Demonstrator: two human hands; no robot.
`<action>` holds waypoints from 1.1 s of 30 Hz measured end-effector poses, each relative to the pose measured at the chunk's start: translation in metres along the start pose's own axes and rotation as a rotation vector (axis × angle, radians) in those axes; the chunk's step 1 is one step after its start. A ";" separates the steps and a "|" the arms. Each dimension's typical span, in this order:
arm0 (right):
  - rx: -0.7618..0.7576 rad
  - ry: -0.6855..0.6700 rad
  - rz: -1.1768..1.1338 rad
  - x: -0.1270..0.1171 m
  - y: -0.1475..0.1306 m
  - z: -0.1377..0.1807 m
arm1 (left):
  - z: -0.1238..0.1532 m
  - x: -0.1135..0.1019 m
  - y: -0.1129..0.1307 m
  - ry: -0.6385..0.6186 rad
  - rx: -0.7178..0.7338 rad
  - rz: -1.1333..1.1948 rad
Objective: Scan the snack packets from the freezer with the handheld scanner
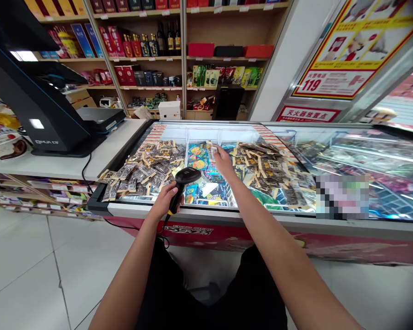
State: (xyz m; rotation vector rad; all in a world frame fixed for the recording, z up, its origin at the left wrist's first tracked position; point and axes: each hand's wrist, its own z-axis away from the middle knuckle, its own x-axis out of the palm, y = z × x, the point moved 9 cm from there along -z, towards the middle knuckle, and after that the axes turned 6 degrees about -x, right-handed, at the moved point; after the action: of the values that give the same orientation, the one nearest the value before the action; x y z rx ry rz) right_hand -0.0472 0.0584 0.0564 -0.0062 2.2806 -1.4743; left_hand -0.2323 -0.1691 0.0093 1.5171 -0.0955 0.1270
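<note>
My left hand (167,200) is wrapped round the handle of a black barcode scanner (186,176), its head pointing forward over the freezer's front edge. Further forward, my right hand (222,161) pinches a small snack packet (211,150) above the glass top. Left of the scanner, a pile of dark snack packets (147,167) with tan edges lies spread on the glass. A second pile of snack packets (270,167) lies to the right of my right forearm. Colourful bags (198,158) show through the glass between the piles.
The chest freezer (199,211) spans the front, its right part under glass. On the left counter (115,142) stands a black checkout scale (58,110); a cable hangs from the counter. Shelves (139,59) with boxes and bottles stand behind. A white box (169,110) sits beyond the freezer.
</note>
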 end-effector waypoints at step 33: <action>0.095 -0.301 0.679 0.154 -0.015 -0.032 | -0.003 -0.007 0.004 0.090 0.119 0.072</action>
State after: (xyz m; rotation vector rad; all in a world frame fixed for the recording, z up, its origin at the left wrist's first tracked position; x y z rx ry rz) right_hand -0.2016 0.0443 0.0272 0.4892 1.7194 -1.1197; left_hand -0.2398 -0.1666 0.0116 1.6247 -0.0712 0.2624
